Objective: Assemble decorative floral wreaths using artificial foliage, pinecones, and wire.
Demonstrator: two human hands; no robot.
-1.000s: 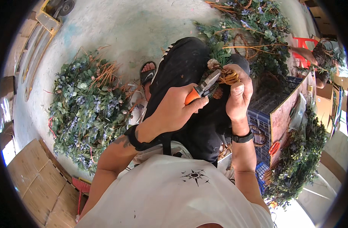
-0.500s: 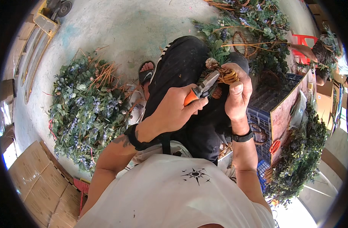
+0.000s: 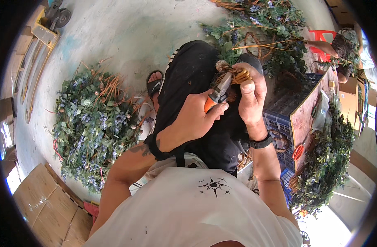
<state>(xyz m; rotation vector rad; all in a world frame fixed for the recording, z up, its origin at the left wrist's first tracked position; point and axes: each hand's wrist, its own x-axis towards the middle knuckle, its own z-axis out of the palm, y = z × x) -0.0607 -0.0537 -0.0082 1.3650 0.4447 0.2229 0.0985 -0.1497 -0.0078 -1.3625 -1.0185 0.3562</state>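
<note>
My left hand [image 3: 193, 114] is closed round the orange and black handles of a pair of pliers [image 3: 224, 85], whose metal jaws point up and right. Between the thumb and fingers of my right hand [image 3: 254, 96] is a bundle of bent brown stems [image 3: 241, 76]. The jaws lie close beside the bundle; whether they grip anything I cannot make out. A pine cone [image 3: 222, 66] and green needle sprigs [image 3: 229, 52] sit at the far side of the bundle, above my dark-trousered knees. My fingers partly cover the stems.
A heap of leafy garlands with blue berries [image 3: 96, 127] lies on the floor at left. More greenery [image 3: 279, 24] lies far right, near another person's arm [image 3: 322, 46]. Blue crates [image 3: 279, 131], red scissors [image 3: 298, 152] and another garland pile [image 3: 326, 164] are at right; cartons [image 3: 48, 201] stand near left.
Both hands, with the pliers and the stem bundle, have shifted slightly left in the picture, as has much of the scene. The jaws point more steeply upward. Both grips stay the same.
</note>
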